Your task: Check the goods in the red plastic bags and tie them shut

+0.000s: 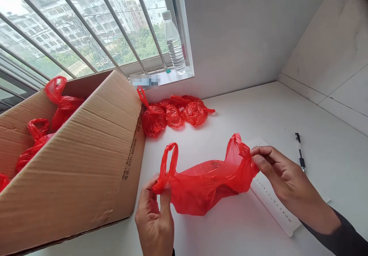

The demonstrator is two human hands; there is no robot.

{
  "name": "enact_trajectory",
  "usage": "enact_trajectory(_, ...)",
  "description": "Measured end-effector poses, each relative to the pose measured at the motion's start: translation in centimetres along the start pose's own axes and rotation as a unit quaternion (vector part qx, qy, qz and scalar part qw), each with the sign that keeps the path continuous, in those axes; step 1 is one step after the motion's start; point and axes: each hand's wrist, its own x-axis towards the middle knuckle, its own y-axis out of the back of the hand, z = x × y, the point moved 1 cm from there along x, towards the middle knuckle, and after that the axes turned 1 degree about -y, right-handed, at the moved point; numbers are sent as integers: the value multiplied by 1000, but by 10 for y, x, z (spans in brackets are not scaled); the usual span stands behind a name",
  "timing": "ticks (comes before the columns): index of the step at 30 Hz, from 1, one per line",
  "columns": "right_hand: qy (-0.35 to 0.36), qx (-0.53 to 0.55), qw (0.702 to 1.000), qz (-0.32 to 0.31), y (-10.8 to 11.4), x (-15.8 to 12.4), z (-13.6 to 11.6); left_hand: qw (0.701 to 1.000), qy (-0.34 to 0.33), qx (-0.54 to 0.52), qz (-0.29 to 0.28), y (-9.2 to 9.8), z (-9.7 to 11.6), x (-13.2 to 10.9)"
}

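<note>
A red plastic bag [205, 185] is stretched between my two hands just above the white table [253, 106]. My left hand [155, 217] pinches the base of the bag's left handle loop. My right hand [283, 181] pinches the right handle, fingers closed on the plastic. The bag sags in the middle. A white sheet of paper [273, 204] lies under my right hand.
A large cardboard box [83, 164] stands at the left with several tied red bags [61, 104] inside. More knotted red bags [175, 114] lie against the wall. A pen [300, 156] rests to the right. A water bottle [174, 43] stands on the windowsill.
</note>
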Motion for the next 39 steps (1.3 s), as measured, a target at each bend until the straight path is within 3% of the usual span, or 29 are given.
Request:
enact_trajectory(2, 16, -19, 998, 53, 1, -9, -5, 997, -60, 32, 30, 0, 4, 1)
enact_trajectory(5, 127, -36, 983, 128, -9, -25, -29, 986, -139, 71, 60, 0, 18, 0)
enact_trajectory(6, 181, -35, 976, 116, -15, -28, -38, 986, -142, 74, 56, 0, 23, -1)
enact_trajectory(8, 286, -52, 956, 29, -29, -27, -52, 991, -108, 67, 30, 3, 30, -3)
enact_trajectory(11, 353, -190, 910, -109, -47, -16, -57, 999, 3, 24, -23, 7, 34, -4)
enact_trajectory(14, 326, -312, 877, -163, -57, -9, -49, 996, 25, -75, -45, 4, 28, -4)
enact_trajectory(19, 288, -359, 865, -201, -61, -19, -43, 977, 51, -207, -21, -10, 16, -1)
enact_trajectory(22, 216, -380, 866, -243, -63, -19, -35, 975, 60, -209, -41, -9, 19, -2)
enact_trajectory(24, 173, -374, 874, -257, -64, -14, -27, 974, 91, -184, -92, -4, 22, -4)
enact_trajectory(27, 129, -374, 887, -240, -61, -4, -20, 956, 168, -182, -159, 6, 19, -10)
enact_trajectory(30, 91, -387, 897, -195, -57, 4, -22, 951, 196, -182, -155, 11, 13, -17)
enact_trajectory(34, 159, -365, 895, -201, -61, 4, -32, 974, 152, -115, -118, -1, 17, -27)
enact_trajectory(36, 198, -368, 873, -251, -68, 5, -36, 990, 98, -47, -89, -10, 23, -31)
enact_trajectory(39, 168, -416, 831, -331, -79, 10, -36, 998, 34, 23, -56, -19, 31, -33)
